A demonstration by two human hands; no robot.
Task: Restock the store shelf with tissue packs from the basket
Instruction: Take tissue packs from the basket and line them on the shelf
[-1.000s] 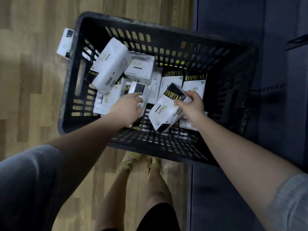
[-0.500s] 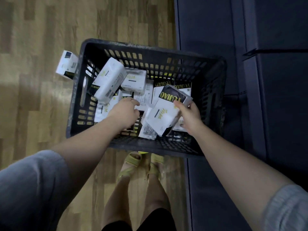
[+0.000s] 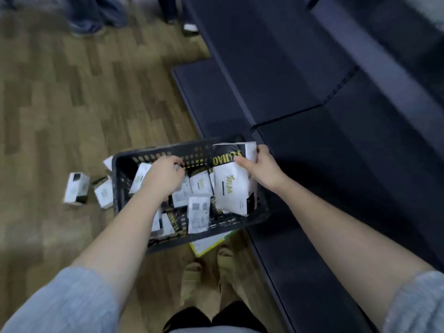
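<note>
A black slotted basket [image 3: 118, 188] stands on the wood floor beside the dark blue shelf [image 3: 312, 169], with several white and black tissue packs [image 3: 199, 213] loose inside. My right hand [image 3: 263, 169] grips one large white pack with a black lettered end [image 3: 231, 186] by its upper corner, lifted over the basket's right side. My left hand [image 3: 163, 177] reaches down into the basket's left half, fingers curled round a white pack [image 3: 139, 177] that it mostly hides.
Two loose tissue packs [image 3: 76, 188] [image 3: 103, 192] lie on the floor left of the basket. A yellow-green sheet [image 3: 209, 243] pokes out under its near edge by my feet [image 3: 192, 277]. Other people's legs [image 3: 96, 18] stand at the far end of the floor.
My view has swung up and away from the basket. My right hand has raised its pack up and rightwards toward the shelf side. My left hand stays down among the packs.
</note>
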